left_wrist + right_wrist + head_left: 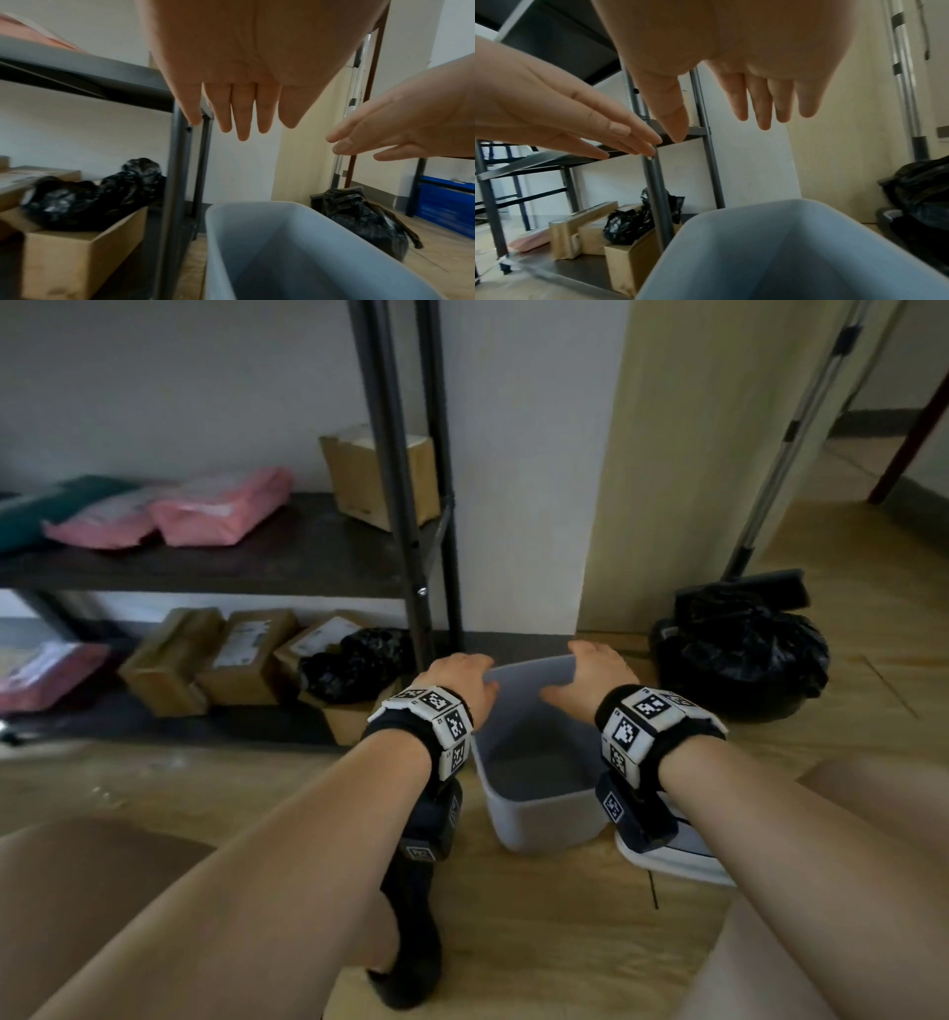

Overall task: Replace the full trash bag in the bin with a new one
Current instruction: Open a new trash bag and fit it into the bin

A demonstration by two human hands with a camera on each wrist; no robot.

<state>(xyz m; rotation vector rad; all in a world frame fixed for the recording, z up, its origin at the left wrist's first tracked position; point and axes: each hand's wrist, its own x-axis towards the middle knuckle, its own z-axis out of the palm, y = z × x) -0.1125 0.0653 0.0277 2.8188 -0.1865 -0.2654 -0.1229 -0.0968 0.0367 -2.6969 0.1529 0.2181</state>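
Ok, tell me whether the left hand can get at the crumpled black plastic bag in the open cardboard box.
Probably yes: the left hand is open above the grey plastic bin, and the bag lies exposed beside it, past a dark shelf post.

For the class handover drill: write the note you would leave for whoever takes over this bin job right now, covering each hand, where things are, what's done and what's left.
Left hand: open, fingers straight, over the bin's far left rim, holding nothing.
Right hand: open, over the far right rim, holding nothing.
Bin: on the floor between the knees, no bag in it.
Full bag: tied, on the floor to the right, by the wall.
Black bags: in the open box under the shelf, left of the bin, apparently the spares.
Done: full bag is out.
Left: take a new bag, open it, line the bin, fold it over the rim.
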